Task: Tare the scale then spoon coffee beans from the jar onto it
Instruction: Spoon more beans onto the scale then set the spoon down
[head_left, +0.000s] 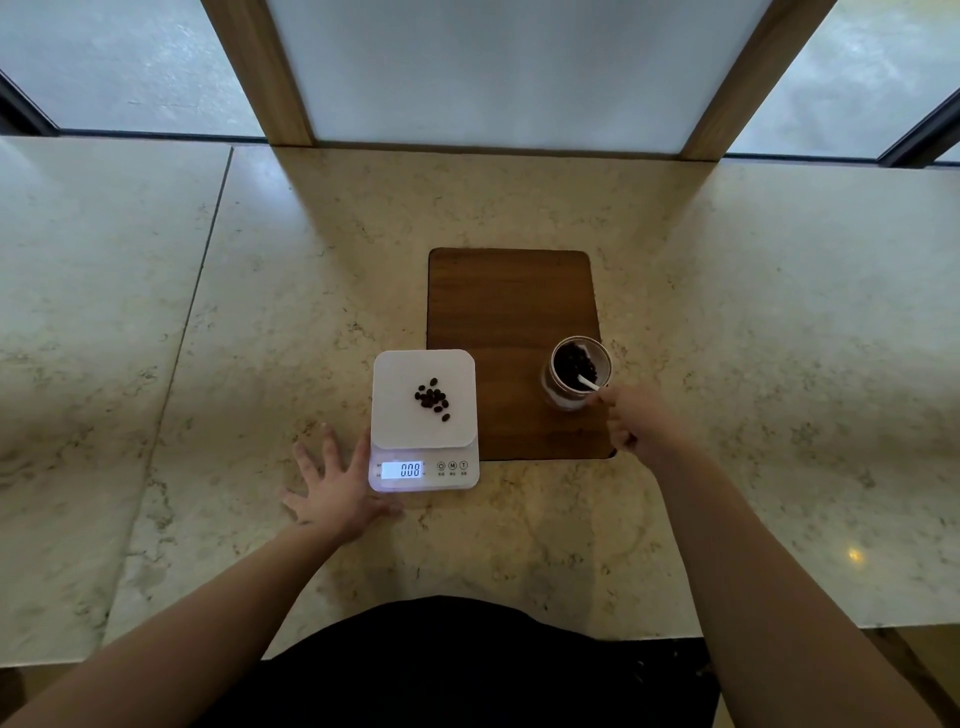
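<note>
We see the left hand (332, 486) spread flat on the stone bench (156, 364), fingers wide apart and gripping nothing, its thumb side just touching the near left corner of the white scale (423, 415). The forearm runs in from the bench's near edge, angled up toward the scale.

Over on the other side, the right hand (631, 418) reaches out with fingers pinched on the end of a white spoon (588, 383), whose other end sits down inside the open jar (576, 371). The wrist is turned slightly inward, arm stretched long from the near right.

The jar stands upright at the near right corner of a wooden board (511, 306), dark beans filling it, right at the fingertips. A small heap of coffee beans (432, 399) rests near the middle of the scale's platform, well apart from both hands. The scale sits at the board's near left corner, overlapping its edge, and its lit display (402, 470) reads 008.
</note>
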